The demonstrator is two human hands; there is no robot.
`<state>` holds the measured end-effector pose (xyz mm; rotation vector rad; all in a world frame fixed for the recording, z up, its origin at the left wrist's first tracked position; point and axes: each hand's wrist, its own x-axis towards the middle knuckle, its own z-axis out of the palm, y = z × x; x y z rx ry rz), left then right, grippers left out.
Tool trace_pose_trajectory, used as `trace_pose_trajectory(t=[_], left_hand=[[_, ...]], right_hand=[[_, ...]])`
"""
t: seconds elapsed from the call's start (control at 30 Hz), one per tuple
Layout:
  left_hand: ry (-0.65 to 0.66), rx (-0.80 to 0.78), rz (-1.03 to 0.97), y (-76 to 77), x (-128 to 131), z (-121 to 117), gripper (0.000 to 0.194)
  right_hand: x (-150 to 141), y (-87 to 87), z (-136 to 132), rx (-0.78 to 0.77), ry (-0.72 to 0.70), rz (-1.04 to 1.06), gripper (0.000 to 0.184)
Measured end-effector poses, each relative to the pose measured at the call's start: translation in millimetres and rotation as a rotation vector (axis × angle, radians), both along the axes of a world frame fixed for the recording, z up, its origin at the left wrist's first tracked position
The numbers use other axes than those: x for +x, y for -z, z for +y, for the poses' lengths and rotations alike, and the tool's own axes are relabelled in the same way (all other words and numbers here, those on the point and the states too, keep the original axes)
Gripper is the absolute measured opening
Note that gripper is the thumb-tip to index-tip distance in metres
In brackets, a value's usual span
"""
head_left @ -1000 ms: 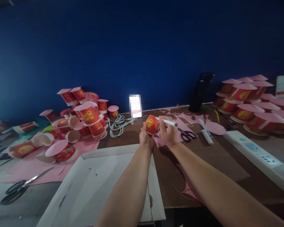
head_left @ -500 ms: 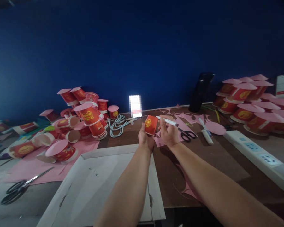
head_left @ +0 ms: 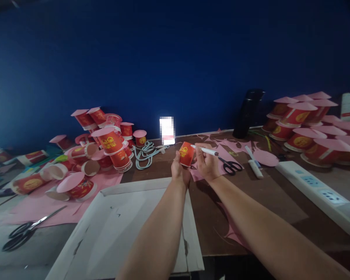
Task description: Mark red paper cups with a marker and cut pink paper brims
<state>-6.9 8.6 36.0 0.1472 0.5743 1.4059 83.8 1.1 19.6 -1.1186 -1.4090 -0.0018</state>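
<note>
Over the brown table my left hand (head_left: 180, 170) grips a red paper cup (head_left: 187, 154) with gold lettering, its rim or base edge turned toward the right. My right hand (head_left: 206, 165) is closed on a white glue pen (head_left: 209, 151). The pen's tip meets the right edge of the cup, though I cannot tell whether it presses on it. Just right of that hand, black-handled scissors (head_left: 232, 167) lie on pink paper scraps (head_left: 223, 156). A pink paper disc (head_left: 265, 158) lies farther right, beside a white cap or tube (head_left: 255, 169).
Several red cups with pink discs are piled at left (head_left: 111, 142) and stacked at right (head_left: 301, 114). A white tray (head_left: 125, 217) lies in front, other scissors (head_left: 32, 225) at its left. A black bottle (head_left: 246, 112), coiled cable (head_left: 146, 155), lit phone (head_left: 167, 130) and power strip (head_left: 312, 194) surround the hands.
The cup has turned a little in my left hand, so its gold lettering sits at another angle. The pen's tip stays at the cup's edge, shifted slightly.
</note>
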Motion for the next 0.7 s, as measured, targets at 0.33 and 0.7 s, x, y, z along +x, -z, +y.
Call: trace_pose_trajectory(t=[0.33,0.7], left_hand=[[-0.041,-0.012,0.032,2.1,0.0,3.7,0.021],[-0.067,0.001,0.047,5.3,1.1,2.8,0.017]], right_hand=[[1.5,0.8,2.4,-0.001,0.023,0.001,0.027],[0.3,-2.0,0.1,0.005,0.028,0.006,0.028]])
